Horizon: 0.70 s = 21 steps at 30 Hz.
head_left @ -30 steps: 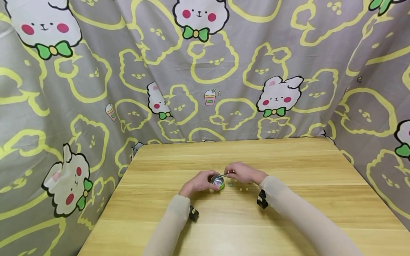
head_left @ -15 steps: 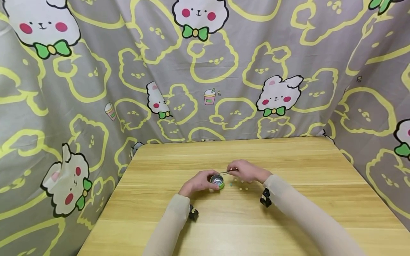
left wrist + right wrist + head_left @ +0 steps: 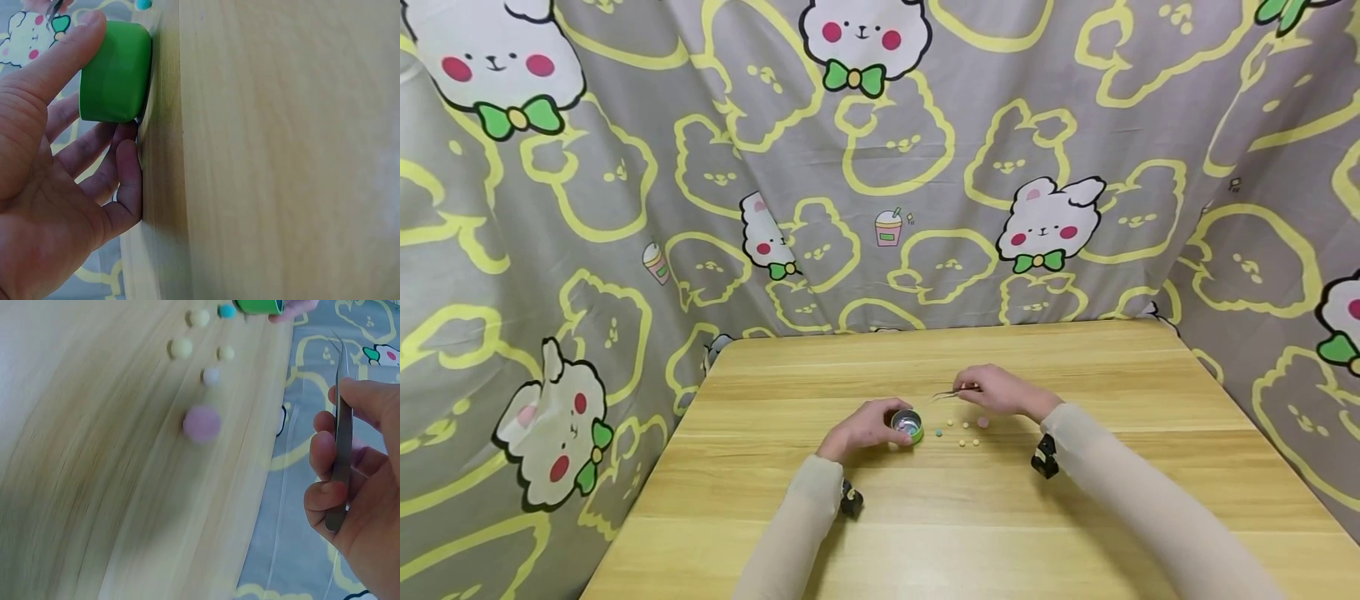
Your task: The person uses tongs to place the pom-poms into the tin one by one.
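Right wrist view showed the right hand (image 3: 375, 481) pinching metal tweezers (image 3: 343, 444), their tips slightly parted. Thumb and fingers of the left hand (image 3: 871, 423) were closed round a green tin (image 3: 115, 72), which stood open side up on the wooden table (image 3: 925, 508). Near the tin lay a teal ball (image 3: 227, 310), then three pale yellow balls (image 3: 181, 348), a white ball (image 3: 211, 376) and a larger pink ball (image 3: 202, 424).

Long, plain, pale beige fabric sleeve (image 3: 793, 529) on the left arm, matching pale beige fabric sleeve (image 3: 1150, 500) on the right, both softly wrinkled towards the wrist! Small, blocky black camera unit (image 3: 852, 500) at the left cuff, angular black camera unit (image 3: 1045, 457) at the right!
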### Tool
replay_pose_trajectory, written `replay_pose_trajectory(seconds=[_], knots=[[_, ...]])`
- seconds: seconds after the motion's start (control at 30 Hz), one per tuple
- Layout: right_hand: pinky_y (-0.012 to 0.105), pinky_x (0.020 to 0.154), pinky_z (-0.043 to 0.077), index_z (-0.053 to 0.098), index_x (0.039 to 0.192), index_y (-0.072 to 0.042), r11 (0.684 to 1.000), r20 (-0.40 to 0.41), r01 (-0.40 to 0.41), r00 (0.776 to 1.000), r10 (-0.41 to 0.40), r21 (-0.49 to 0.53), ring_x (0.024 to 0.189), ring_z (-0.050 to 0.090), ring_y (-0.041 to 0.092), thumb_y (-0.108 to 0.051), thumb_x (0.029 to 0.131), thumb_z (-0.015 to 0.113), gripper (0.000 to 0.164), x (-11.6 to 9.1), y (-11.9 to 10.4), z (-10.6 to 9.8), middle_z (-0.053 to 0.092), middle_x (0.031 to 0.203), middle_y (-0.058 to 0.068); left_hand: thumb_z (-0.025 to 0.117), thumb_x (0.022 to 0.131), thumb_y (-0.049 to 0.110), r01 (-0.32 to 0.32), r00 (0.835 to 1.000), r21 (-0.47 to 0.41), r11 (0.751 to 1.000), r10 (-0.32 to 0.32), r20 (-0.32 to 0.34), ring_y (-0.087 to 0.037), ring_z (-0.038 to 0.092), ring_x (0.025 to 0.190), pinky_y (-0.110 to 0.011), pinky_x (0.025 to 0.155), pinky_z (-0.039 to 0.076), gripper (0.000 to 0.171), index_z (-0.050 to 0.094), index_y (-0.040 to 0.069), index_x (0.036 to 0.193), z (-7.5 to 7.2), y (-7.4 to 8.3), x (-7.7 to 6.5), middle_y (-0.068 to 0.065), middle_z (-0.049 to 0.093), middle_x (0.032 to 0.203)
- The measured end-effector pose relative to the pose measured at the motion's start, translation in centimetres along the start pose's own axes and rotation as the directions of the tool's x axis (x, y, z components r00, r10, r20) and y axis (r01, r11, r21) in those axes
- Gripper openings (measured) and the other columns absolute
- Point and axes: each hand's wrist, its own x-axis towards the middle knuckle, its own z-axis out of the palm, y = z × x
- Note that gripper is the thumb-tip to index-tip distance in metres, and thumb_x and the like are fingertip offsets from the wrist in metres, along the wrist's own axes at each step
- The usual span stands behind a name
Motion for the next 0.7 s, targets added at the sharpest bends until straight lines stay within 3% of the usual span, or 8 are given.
replay_pose_trajectory(seconds=[0.7], knots=[[0.029,0.065,0.045,0.067,0.095,-0.012,0.999,-0.035,-0.03,0.999,0.03,-0.011,0.073,0.052,0.007,-0.013,0.092,0.061,0.007,-3.8,3.5,-0.4,0.062,0.087,-0.005,0.078,0.079,0.026,0.009,1.0,-0.007,1.0,-0.009,0.002,-0.011,0.055,0.102,-0.031,0.09,0.043,0.052,0.058,0.015,0.125,0.0,0.1,0.0,0.005,0.061,0.111]])
